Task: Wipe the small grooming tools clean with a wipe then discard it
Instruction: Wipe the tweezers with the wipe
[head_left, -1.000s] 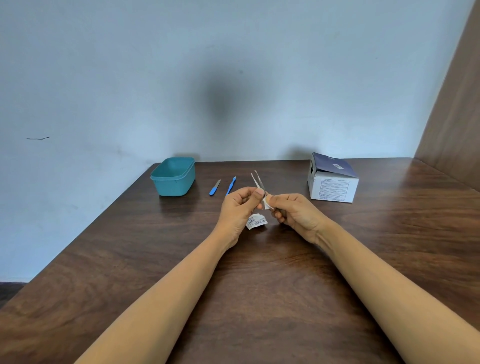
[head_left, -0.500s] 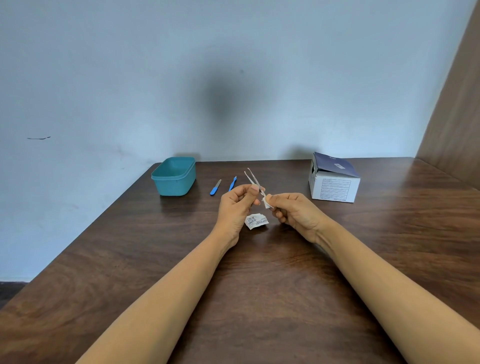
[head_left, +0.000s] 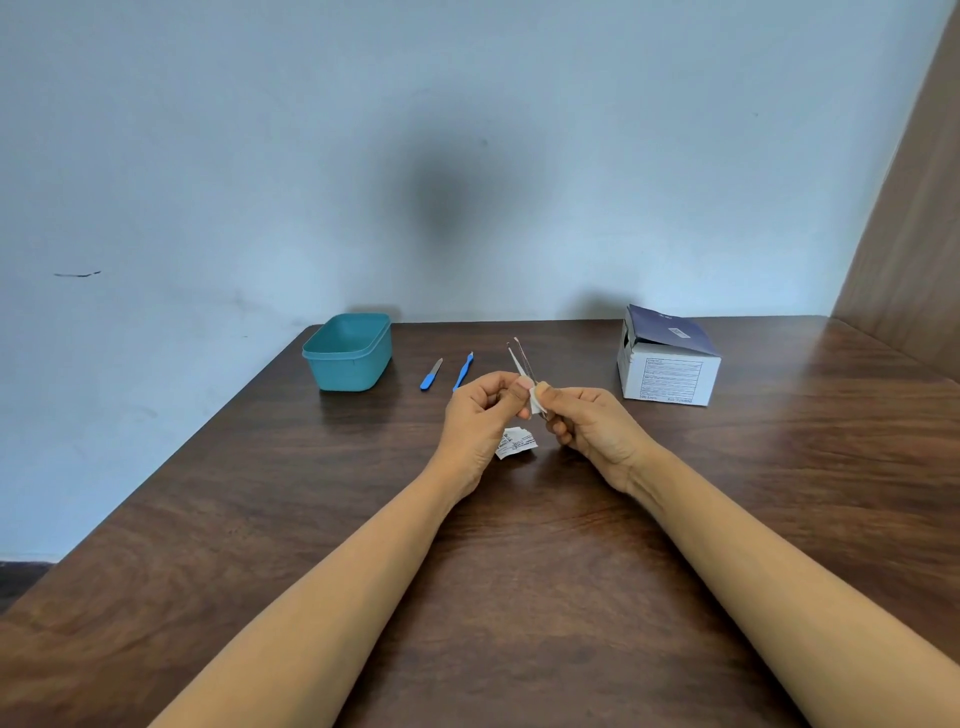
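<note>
At frame centre our left hand (head_left: 480, 410) pinches the tweezers (head_left: 521, 360), tips raised clear for wiping; our right hand (head_left: 592, 427) pinches the wipe (head_left: 535, 399) around them (teal bin (head_left: 349, 352) waits upper left).

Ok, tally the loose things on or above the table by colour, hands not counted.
Blue: 2, a short tool and a longer tool
Teal: 1, tub
Metal: 1, tweezers
White: 3, wipe, torn wrapper, box
Total: 7
</note>
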